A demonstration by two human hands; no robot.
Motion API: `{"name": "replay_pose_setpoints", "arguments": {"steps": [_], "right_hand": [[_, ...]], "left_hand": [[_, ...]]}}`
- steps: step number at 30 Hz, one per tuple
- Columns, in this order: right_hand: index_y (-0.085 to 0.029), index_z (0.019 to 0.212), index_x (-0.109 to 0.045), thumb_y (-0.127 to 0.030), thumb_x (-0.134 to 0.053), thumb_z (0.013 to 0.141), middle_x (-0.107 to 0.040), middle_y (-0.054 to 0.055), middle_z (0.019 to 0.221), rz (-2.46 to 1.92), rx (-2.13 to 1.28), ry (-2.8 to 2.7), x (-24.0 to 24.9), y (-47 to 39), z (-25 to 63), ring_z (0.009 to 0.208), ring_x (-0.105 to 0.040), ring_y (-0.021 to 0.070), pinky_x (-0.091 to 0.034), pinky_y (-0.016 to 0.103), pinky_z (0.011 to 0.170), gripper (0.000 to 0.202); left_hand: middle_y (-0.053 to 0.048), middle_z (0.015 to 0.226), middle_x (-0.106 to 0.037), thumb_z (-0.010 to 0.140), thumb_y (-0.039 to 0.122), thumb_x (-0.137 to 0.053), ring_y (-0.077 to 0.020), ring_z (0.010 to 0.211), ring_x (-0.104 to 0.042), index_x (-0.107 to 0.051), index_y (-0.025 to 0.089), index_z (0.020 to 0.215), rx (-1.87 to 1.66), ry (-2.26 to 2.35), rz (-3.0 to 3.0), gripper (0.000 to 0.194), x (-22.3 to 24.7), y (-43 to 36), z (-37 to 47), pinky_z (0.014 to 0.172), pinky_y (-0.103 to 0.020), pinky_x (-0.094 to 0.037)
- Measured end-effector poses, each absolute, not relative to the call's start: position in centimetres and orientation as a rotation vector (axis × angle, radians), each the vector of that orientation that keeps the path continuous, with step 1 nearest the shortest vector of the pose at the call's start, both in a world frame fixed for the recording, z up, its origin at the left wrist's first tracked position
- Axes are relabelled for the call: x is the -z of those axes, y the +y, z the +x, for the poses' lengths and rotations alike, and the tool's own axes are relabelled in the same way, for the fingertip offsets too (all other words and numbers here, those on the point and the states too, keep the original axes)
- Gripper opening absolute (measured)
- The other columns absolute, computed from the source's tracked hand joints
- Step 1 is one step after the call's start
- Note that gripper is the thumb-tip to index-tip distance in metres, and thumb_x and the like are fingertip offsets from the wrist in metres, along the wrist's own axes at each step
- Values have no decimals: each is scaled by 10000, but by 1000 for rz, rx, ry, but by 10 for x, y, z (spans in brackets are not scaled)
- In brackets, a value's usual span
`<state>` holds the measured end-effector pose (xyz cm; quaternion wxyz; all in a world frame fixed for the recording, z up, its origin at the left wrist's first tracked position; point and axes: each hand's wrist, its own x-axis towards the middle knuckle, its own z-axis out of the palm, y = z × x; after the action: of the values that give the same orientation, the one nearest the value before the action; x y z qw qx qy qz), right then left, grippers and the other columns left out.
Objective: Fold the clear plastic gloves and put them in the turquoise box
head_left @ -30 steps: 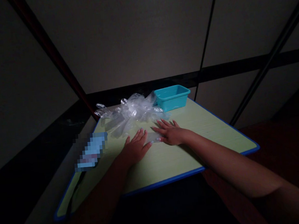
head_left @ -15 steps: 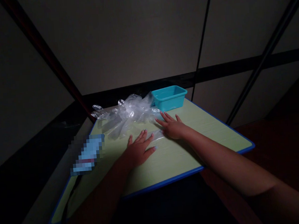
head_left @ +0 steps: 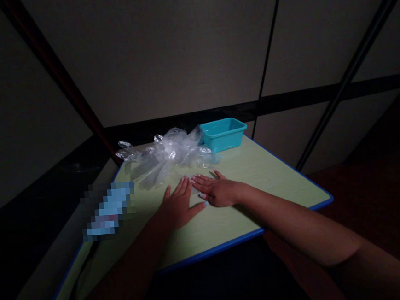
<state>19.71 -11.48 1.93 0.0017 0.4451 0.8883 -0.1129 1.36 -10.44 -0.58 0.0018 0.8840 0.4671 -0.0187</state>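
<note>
On the pale green table (head_left: 232, 212), my left hand (head_left: 178, 206) lies flat with its fingers stretched forward. My right hand (head_left: 220, 190) is laid flat too, fingers pointing left, its fingertips meeting those of the left. Between and beneath the fingers shows a bit of thin clear plastic (head_left: 196, 190), mostly covered, so its kind cannot be made out. Just beyond the hands is a loose heap of crinkled clear disposable plastic gloves (head_left: 172, 153), some with finger-like ends. Neither hand grips anything.
A turquoise plastic basket (head_left: 224, 141) stands at the table's back right, touching the heap. At the left edge lies a blurred-out light blue item (head_left: 109, 208), with a dark strap (head_left: 81, 272) below it. Wardrobe-like panels (head_left: 178, 54) rise behind the table.
My right hand has moved left and towards me, from near the basket to beside my left hand. My left hand stays flat, with its fingers closer together. The view has shifted slightly.
</note>
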Motion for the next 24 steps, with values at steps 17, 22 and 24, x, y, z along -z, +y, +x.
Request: {"name": "replay_pose_setpoints", "arguments": {"steps": [17, 22, 24], "right_hand": [[-94, 1458, -131, -444, -354, 896, -79, 148, 1502, 1615, 437, 2495, -33, -114, 212, 1382, -60, 276, -93, 575, 1078, 698], [-161, 1456, -180, -306, -336, 910, -124, 114, 1509, 1663, 400, 2547, -30, -104, 223, 1384, -80, 260, -160, 578, 1062, 586], [-203, 1455, -184, -230, -330, 901, -131, 87, 1512, 1678, 395, 2603, -28, -97, 229, 1386, -83, 252, -173, 594, 1047, 574]], "left_hand": [[-119, 1522, -58, 856, 644, -323, -301, 1389, -40, -197, 357, 1429, 65, 1368, 2745, 653, 0, -107, 12, 1030, -607, -117], [-70, 1527, -52, 857, 645, -334, -327, 1383, -38, -219, 409, 1407, 55, 1331, 2749, 609, -2, -108, 11, 1040, -596, -111], [-66, 1526, -49, 853, 650, -338, -335, 1381, -43, -218, 416, 1404, 50, 1325, 2754, 610, -3, -108, 11, 1039, -598, -113]]}}
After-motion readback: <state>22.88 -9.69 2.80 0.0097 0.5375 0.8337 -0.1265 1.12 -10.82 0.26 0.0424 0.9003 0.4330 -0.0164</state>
